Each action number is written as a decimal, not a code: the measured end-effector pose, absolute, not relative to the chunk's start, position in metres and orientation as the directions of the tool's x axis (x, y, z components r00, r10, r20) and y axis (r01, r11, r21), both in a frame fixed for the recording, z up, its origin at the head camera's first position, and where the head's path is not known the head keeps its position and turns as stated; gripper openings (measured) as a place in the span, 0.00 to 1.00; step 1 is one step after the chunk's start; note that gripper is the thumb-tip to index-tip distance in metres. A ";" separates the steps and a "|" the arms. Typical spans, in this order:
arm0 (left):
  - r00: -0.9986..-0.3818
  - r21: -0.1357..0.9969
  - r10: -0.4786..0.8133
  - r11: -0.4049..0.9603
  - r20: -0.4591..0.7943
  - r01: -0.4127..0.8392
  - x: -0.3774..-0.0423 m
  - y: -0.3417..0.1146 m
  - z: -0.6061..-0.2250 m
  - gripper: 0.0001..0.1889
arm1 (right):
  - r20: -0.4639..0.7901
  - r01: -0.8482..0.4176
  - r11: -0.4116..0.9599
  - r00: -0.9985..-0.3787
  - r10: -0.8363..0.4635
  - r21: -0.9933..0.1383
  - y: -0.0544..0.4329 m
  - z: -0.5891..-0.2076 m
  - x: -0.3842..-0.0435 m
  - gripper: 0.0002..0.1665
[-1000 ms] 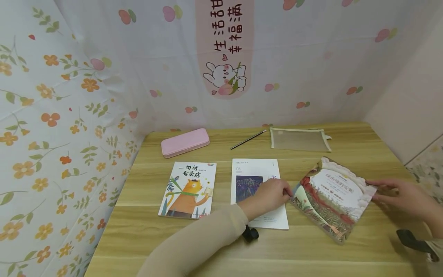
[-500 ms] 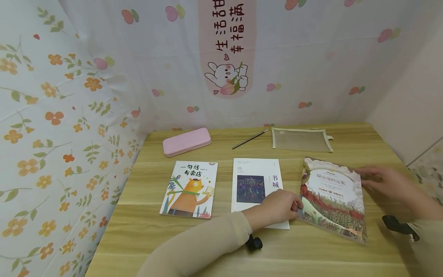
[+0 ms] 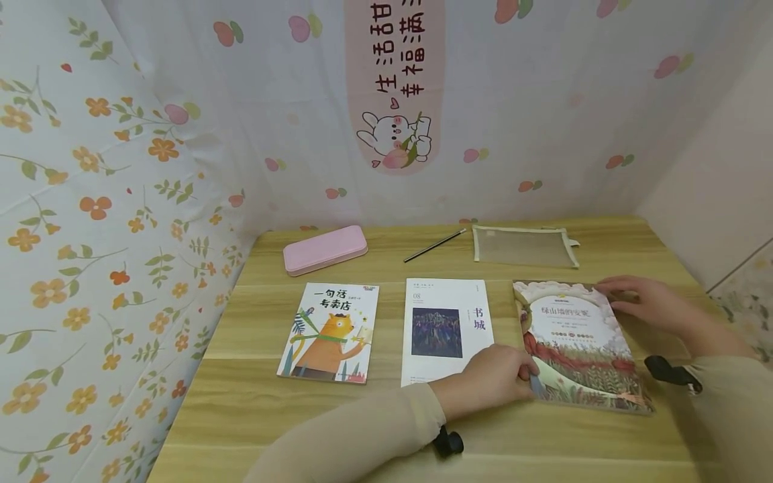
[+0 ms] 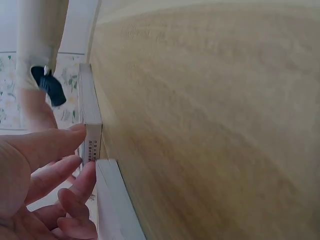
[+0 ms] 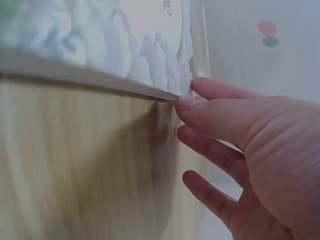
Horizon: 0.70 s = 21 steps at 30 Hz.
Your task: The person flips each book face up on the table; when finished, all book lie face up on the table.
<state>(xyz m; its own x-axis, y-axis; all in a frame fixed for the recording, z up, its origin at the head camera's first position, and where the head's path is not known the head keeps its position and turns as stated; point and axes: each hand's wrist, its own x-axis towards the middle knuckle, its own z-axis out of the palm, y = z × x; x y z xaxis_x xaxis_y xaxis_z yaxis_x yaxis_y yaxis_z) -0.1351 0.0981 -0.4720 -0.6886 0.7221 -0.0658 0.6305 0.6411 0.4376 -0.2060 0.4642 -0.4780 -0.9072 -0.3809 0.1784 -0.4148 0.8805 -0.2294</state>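
Observation:
A book with an illustrated cover of pink clouds, red fabric and grasses [image 3: 582, 349] lies at the right of the table in the head view, nearly square to the table edges. My left hand [image 3: 489, 382] pinches its lower left corner; the left wrist view shows the thumb and fingertips at the spine [image 4: 93, 142]. At the upper right corner, my right hand [image 3: 649, 312] pinches the book between thumb and forefinger, its other fingers spread below in the right wrist view. A white book with a dark picture [image 3: 447, 295] lies partly under my left hand and wrist.
A book with an orange bear [image 3: 329, 335] lies at the left. Along the back of the wooden table [image 3: 241, 402] are a pink pencil case [image 3: 326, 249], a black pencil [image 3: 435, 245] and a mesh zip pouch [image 3: 525, 247]. Printed cloth hangs behind.
The illustrated book has turned from a slant to nearly straight and come down onto the table beside the white book. My left hand moved right and nearer, my right hand leftward and farther back.

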 end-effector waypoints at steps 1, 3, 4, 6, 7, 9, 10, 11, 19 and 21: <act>-0.687 0.431 0.723 0.641 -0.065 0.635 -0.134 0.098 -0.472 0.17 | 0.166 -0.408 0.881 -0.911 -0.377 -0.240 0.462 -0.478 -0.208 0.24; -0.686 0.416 0.725 0.642 -0.059 0.644 -0.134 0.099 -0.471 0.16 | 0.137 -0.392 0.880 -0.920 -0.368 -0.268 0.456 -0.477 -0.212 0.23; -0.685 0.415 0.726 0.642 -0.060 0.644 -0.133 0.099 -0.470 0.16 | 0.125 -0.386 0.876 -0.922 -0.366 -0.289 0.454 -0.476 -0.214 0.23; -0.681 0.415 0.730 0.639 -0.061 0.648 -0.134 0.099 -0.470 0.16 | 0.101 -0.377 0.867 -0.926 -0.365 -0.325 0.449 -0.474 -0.218 0.23; -0.678 0.418 0.732 0.636 -0.060 0.649 -0.134 0.099 -0.469 0.16 | 0.095 -0.382 0.862 -0.923 -0.373 -0.332 0.448 -0.473 -0.220 0.23; -0.671 0.423 0.739 0.628 -0.060 0.654 -0.135 0.098 -0.469 0.16 | 0.089 -0.386 0.860 -0.921 -0.378 -0.335 0.445 -0.471 -0.223 0.23; -0.666 0.424 0.743 0.623 -0.060 0.657 -0.135 0.097 -0.468 0.16 | 0.089 -0.386 0.858 -0.921 -0.379 -0.339 0.444 -0.470 -0.223 0.23; -0.664 0.427 0.745 0.622 -0.063 0.657 -0.136 0.095 -0.467 0.16 | 0.088 -0.386 0.857 -0.921 -0.380 -0.341 0.443 -0.470 -0.224 0.23; -0.736 0.474 0.675 0.667 -0.058 0.574 -0.154 0.041 -0.451 0.17 | 0.052 -0.290 0.870 -0.954 -0.294 -0.398 0.439 -0.474 -0.215 0.26; -0.780 0.507 0.624 0.687 -0.042 0.522 -0.164 0.017 -0.445 0.17 | 0.067 -0.275 0.875 -0.960 -0.272 -0.398 0.436 -0.475 -0.209 0.27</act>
